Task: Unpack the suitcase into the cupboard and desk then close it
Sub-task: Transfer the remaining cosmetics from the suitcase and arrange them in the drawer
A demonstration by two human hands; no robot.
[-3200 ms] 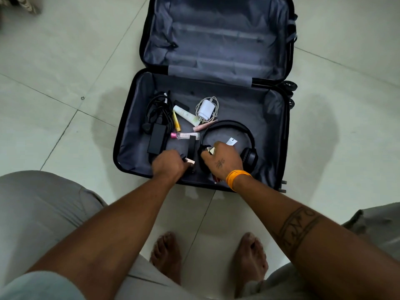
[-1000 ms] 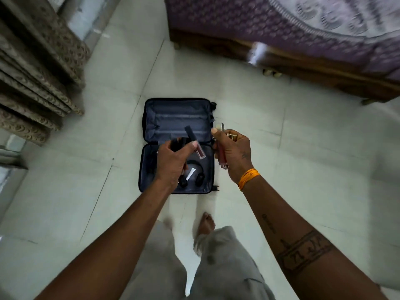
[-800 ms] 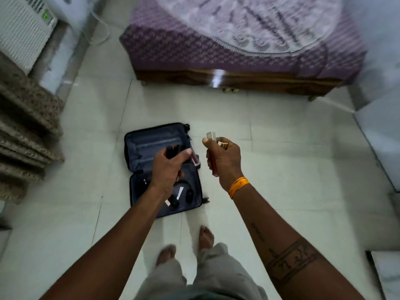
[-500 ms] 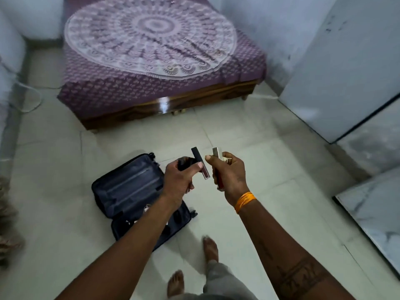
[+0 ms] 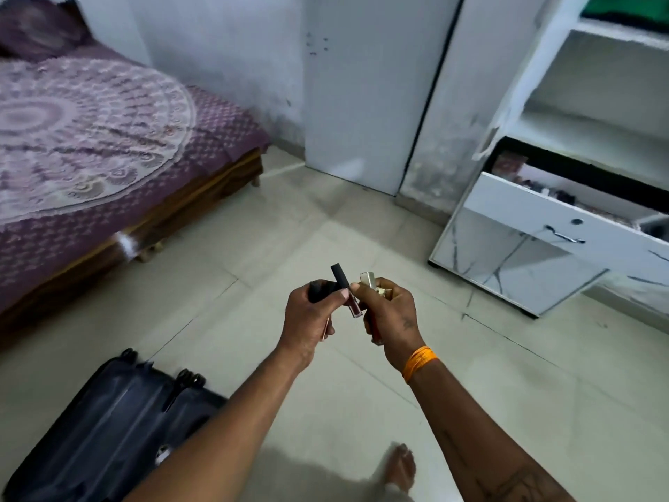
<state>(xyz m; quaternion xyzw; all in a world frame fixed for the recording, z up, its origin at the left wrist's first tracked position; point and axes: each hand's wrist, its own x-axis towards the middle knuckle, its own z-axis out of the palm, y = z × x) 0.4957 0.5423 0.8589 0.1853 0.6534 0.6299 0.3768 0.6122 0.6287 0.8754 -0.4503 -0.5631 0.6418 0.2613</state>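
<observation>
My left hand (image 5: pixel 311 317) grips a black-capped lip gloss tube (image 5: pixel 346 295) and another dark item, held at chest height over the floor. Close beside it, my right hand (image 5: pixel 391 313) grips a gold-capped red tube (image 5: pixel 369 284) together with other small cosmetics. The open black suitcase (image 5: pixel 108 425) lies on the tiled floor at the lower left, partly hidden by my left forearm. A white cupboard (image 5: pixel 593 103) with open shelves stands at the right, with a white drawer (image 5: pixel 564 219) pulled out below the shelves.
A bed with a purple patterned cover (image 5: pixel 90 132) fills the left side. A white door (image 5: pixel 369 88) stands ahead against the wall. Green folded cloth (image 5: pixel 626 5) lies on the cupboard's top shelf. Small items lie inside the drawer. Pale floor tiles stretch between me and the cupboard.
I have stood up from the suitcase with the tubes in both hands and turned right. The suitcase slid to the lower left and the cupboard came into view.
</observation>
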